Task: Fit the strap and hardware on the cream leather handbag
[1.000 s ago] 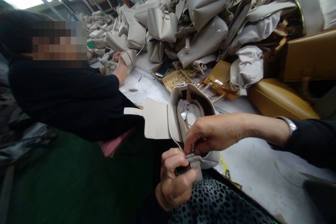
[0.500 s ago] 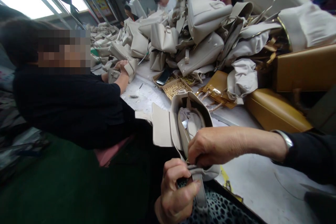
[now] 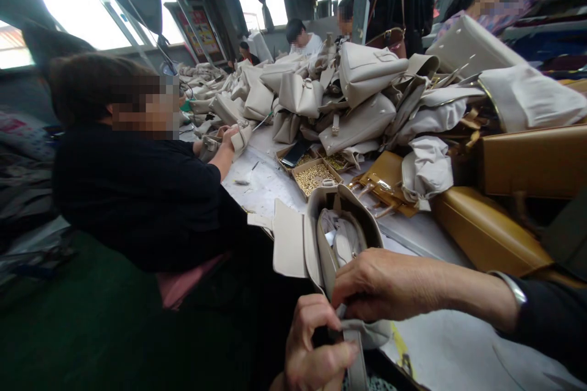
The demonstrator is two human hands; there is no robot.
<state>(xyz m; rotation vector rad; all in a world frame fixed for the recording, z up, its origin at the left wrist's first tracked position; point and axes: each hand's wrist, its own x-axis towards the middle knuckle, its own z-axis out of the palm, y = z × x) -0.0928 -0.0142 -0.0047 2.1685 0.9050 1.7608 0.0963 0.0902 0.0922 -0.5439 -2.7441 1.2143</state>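
Pinching a flat beige leather strap (image 3: 355, 357), both the left hand (image 3: 316, 351) and right hand (image 3: 380, 286) steady the smooth boxy handbag (image 3: 321, 238).

Nothing legible is showing anywhere from here. A red and yellow poster (image 3: 200, 32) is hanging on the back wall at about eleven o'clock, but its printing is blurring into smudges too small to make out.
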